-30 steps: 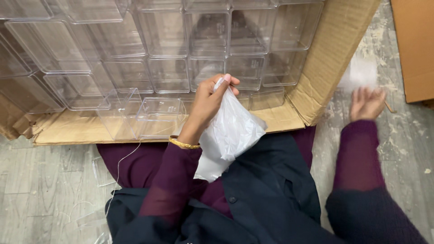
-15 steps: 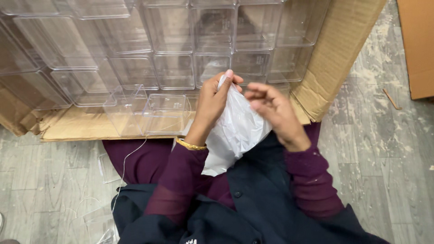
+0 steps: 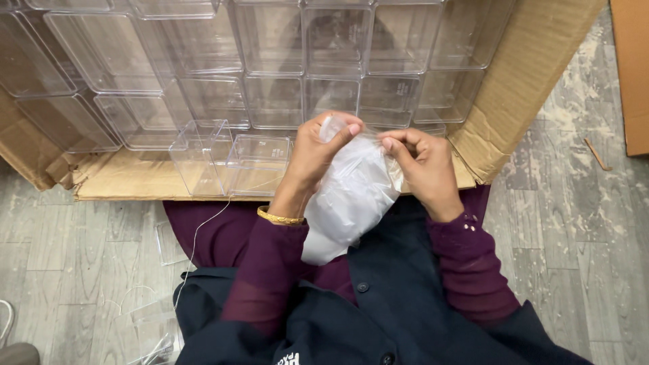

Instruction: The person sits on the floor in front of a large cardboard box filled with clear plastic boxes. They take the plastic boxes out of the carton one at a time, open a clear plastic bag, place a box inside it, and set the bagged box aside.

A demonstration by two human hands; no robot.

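A clear plastic bag (image 3: 348, 196) hangs in front of my body, holding something pale that I cannot make out. My left hand (image 3: 316, 152) pinches the bag's top edge from the left, a gold bangle on its wrist. My right hand (image 3: 422, 162) grips the same top edge from the right, thumb and fingers closed on the film. Both hands meet at the bag's mouth, just in front of the cardboard box.
A large open cardboard box (image 3: 520, 88) lies ahead, filled with several clear plastic containers (image 3: 270, 47). Two small clear containers (image 3: 230, 162) sit on its front flap. Clear plastic pieces (image 3: 152, 324) lie on the grey wood-look floor at the lower left. A brown board (image 3: 632, 74) is at the right.
My right hand came in from the far right, where it had been at the floor, and took hold of the bag's top beside my left hand. The bag stayed in my left hand.
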